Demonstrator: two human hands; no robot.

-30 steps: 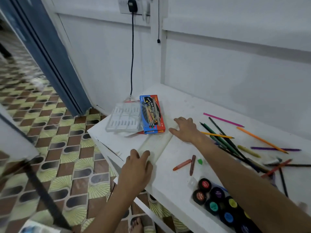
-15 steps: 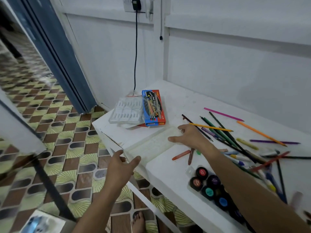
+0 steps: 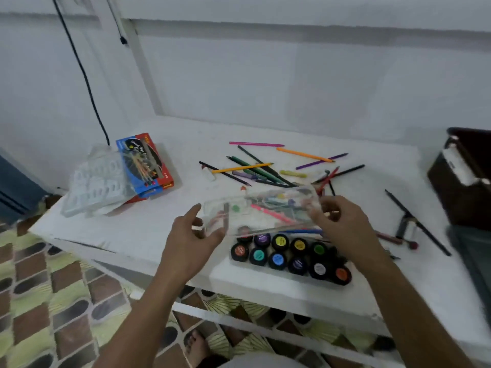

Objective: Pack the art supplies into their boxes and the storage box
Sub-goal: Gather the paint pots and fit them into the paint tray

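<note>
A person's two hands hold a clear plastic tray (image 3: 259, 209) in the air just above the tray of paint pots (image 3: 289, 257), which sits at the front edge of the white counter (image 3: 148, 227). The left hand (image 3: 190, 241) grips the clear tray's left end, thumb raised and fingers curled under it. The right hand (image 3: 342, 225) pinches its right end, though blur hides the exact finger placement. Through the clear plastic, crayons and pens lying on the counter show as coloured streaks; whether any sit inside it cannot be told. Behind the paint pots, loose coloured pencils (image 3: 255, 168) lie scattered, and far to their left rest a blue and red pencil box (image 3: 144, 163) and a white palette (image 3: 98, 180). To their right stands a dark storage box (image 3: 465, 176). The risks seem plain: the thin tray could flex or tilt in such a light grip and slip, knocking the paint pots off the near edge, or sweep round pencils rolling toward the floor.
</note>
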